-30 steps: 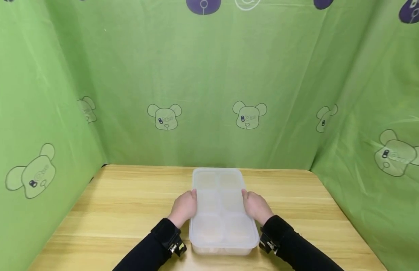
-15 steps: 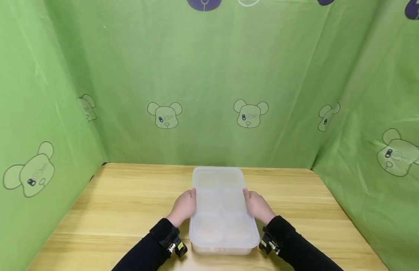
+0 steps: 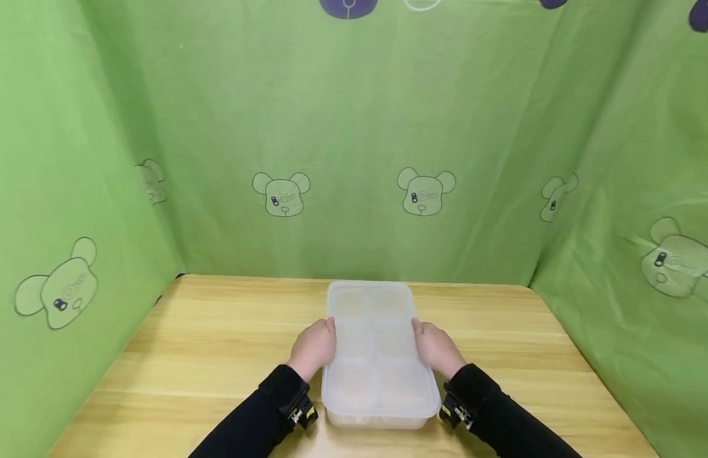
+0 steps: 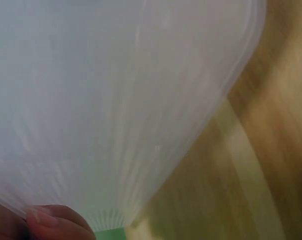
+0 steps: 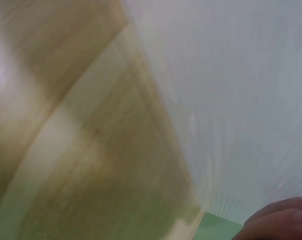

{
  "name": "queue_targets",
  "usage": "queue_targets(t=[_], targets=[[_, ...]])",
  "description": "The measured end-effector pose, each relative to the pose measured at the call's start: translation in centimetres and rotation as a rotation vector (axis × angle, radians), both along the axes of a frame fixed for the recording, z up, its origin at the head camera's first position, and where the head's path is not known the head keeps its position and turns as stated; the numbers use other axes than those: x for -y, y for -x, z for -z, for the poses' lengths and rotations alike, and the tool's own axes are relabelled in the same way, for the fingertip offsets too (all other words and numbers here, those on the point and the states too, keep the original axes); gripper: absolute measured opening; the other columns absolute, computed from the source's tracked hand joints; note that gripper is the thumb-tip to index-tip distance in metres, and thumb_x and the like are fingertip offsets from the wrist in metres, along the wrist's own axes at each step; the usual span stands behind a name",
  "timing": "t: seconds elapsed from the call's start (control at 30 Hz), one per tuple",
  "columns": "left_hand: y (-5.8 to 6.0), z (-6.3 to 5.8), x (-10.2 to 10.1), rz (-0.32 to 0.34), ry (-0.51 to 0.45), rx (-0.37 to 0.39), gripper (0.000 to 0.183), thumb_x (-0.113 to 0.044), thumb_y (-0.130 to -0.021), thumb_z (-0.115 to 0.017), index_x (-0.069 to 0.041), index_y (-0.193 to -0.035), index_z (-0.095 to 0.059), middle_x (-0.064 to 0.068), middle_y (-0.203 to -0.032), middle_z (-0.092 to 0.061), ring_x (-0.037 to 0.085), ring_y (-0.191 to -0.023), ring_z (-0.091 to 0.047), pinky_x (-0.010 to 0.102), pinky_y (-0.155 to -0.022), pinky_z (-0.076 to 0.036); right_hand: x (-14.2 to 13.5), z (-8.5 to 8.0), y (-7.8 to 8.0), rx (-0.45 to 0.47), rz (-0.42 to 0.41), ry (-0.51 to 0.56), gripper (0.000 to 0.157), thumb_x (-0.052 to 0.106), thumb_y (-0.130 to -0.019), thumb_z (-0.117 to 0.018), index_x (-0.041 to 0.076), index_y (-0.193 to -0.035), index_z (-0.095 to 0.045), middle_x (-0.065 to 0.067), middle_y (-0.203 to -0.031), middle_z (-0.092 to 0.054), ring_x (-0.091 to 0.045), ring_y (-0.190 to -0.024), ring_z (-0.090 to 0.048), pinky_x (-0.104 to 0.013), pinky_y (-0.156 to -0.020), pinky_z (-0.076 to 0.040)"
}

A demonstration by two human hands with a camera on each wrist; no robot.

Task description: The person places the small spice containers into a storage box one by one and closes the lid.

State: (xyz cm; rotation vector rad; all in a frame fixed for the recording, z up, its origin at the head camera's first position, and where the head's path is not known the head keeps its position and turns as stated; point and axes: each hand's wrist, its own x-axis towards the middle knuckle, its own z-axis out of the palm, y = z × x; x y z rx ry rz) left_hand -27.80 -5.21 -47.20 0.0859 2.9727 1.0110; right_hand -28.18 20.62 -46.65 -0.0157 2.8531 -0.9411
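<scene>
A translucent white plastic storage box (image 3: 376, 356), its frosted lid on and divided into several compartments, lies lengthwise in the middle of the head view. My left hand (image 3: 315, 346) grips its left long side, thumb along the lid's edge. On the opposite side my right hand (image 3: 438, 350) grips it the same way. The fingers under the rim are hidden from above. Up close in the left wrist view, the box wall (image 4: 101, 100) fills most of the picture, with fingertips (image 4: 58, 222) at its edge. Fingers (image 5: 281, 220) also touch the box (image 5: 241, 100) in the right wrist view. Its contents are blurred.
A light wood table (image 3: 228, 337) spreads around the box. Green cloth with bear-head prints (image 3: 354, 127) hangs behind the table and along both sides. Dark sleeves with wrist cameras (image 3: 302, 410) lie close to the box's front corners.
Both hands keep their grip on the box, which stays in nearly the same place. Only the head view has shifted slightly.
</scene>
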Motion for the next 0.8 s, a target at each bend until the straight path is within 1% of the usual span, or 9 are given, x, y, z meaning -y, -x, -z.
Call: queue_targets(t=[0.13, 0.2, 0.33, 0.43, 0.6, 0.67, 0.73, 0.8], targets=[[-0.23, -0.51, -0.25, -0.023, 0.058, 0.042, 0.052, -0.03, -0.11, -0.028, 0.007, -0.113, -0.065, 0.021, -0.103, -0.068, 0.035, -0.087, -0.066, 0.049, -0.078, -0.054, -0.04, 0.06, -0.04, -0.006, -0.003, -0.034, 0.067, 0.036, -0.11, -0.015, -0.015, -0.132, -0.051, -0.031, -0.125, -0.06, -0.043, -0.11, -0.061, -0.055, -0.092, -0.05], [-0.3, -0.66, -0.32, -0.035, 0.073, 0.055, 0.051, -0.03, -0.11, -0.029, 0.006, -0.116, -0.064, 0.021, -0.106, -0.068, 0.037, -0.09, -0.067, 0.049, -0.078, -0.054, -0.06, 0.11, 0.05, -0.013, -0.007, -0.042, 0.068, 0.037, -0.11, -0.014, -0.015, -0.131, -0.052, -0.031, -0.123, -0.061, -0.043, -0.109, -0.062, -0.056, -0.092, -0.05], [-0.35, -0.56, -0.56, -0.056, 0.09, 0.065, 0.051, -0.033, -0.11, -0.029, 0.003, -0.117, -0.064, 0.019, -0.102, -0.068, 0.035, -0.084, -0.066, 0.048, -0.071, -0.053, -0.17, 0.03, 0.11, -0.029, -0.009, -0.068, 0.068, 0.037, -0.11, -0.014, -0.015, -0.13, -0.053, -0.031, -0.12, -0.061, -0.043, -0.105, -0.063, -0.056, -0.091, -0.05], [-0.48, -0.48, -0.74, -0.07, 0.113, 0.062, 0.05, -0.034, -0.11, -0.03, 0.001, -0.113, -0.066, 0.017, -0.092, -0.066, 0.032, -0.075, -0.063, 0.045, -0.064, -0.05, -0.26, -0.06, -0.03, -0.026, -0.004, -0.086, 0.067, 0.037, -0.11, -0.015, -0.014, -0.129, -0.054, -0.03, -0.117, -0.063, -0.04, -0.099, -0.064, -0.055, -0.089, -0.05], [-0.73, -0.64, -0.74, -0.103, 0.146, 0.053, 0.05, -0.036, -0.109, -0.032, -0.001, -0.107, -0.067, 0.016, -0.091, -0.067, 0.034, -0.077, -0.064, 0.047, -0.063, -0.051, -0.21, -0.08, -0.16, -0.012, -0.007, -0.103, 0.064, 0.037, -0.11, -0.018, -0.012, -0.124, -0.058, -0.024, -0.106, -0.066, -0.03, -0.088, -0.065, -0.05, -0.082, -0.053], [-0.71, -0.63, -0.71, -0.116, 0.146, 0.045, 0.049, -0.037, -0.108, -0.033, -0.001, -0.11, -0.066, 0.016, -0.095, -0.068, 0.035, -0.08, -0.065, 0.048, -0.063, -0.051, -0.21, -0.23, -0.15, -0.017, -0.019, -0.121, 0.063, 0.036, -0.11, -0.019, -0.012, -0.123, -0.059, -0.023, -0.104, -0.066, -0.03, -0.087, -0.065, -0.051, -0.082, -0.053], [-0.68, -0.62, -0.71, -0.127, 0.144, 0.039, 0.049, -0.038, -0.107, -0.033, 0.0, -0.117, -0.064, 0.017, -0.099, -0.068, 0.035, -0.082, -0.065, 0.047, -0.063, -0.051, -0.27, -0.56, -0.15, -0.025, -0.034, -0.143, 0.061, 0.034, -0.11, -0.021, -0.01, -0.12, -0.062, -0.021, -0.099, -0.066, -0.029, -0.083, -0.065, -0.05, -0.081, -0.053], [-0.67, -0.58, -0.7, -0.14, 0.138, 0.035, 0.05, -0.038, -0.106, -0.035, 0.001, -0.124, -0.06, 0.019, -0.1, -0.068, 0.035, -0.081, -0.065, 0.046, -0.062, -0.05, -0.37, -0.88, -0.08, -0.015, -0.048, -0.15, 0.059, 0.034, -0.11, -0.022, -0.008, -0.115, -0.063, -0.019, -0.09, -0.065, -0.028, -0.075, -0.063, -0.047, -0.075, -0.053]])
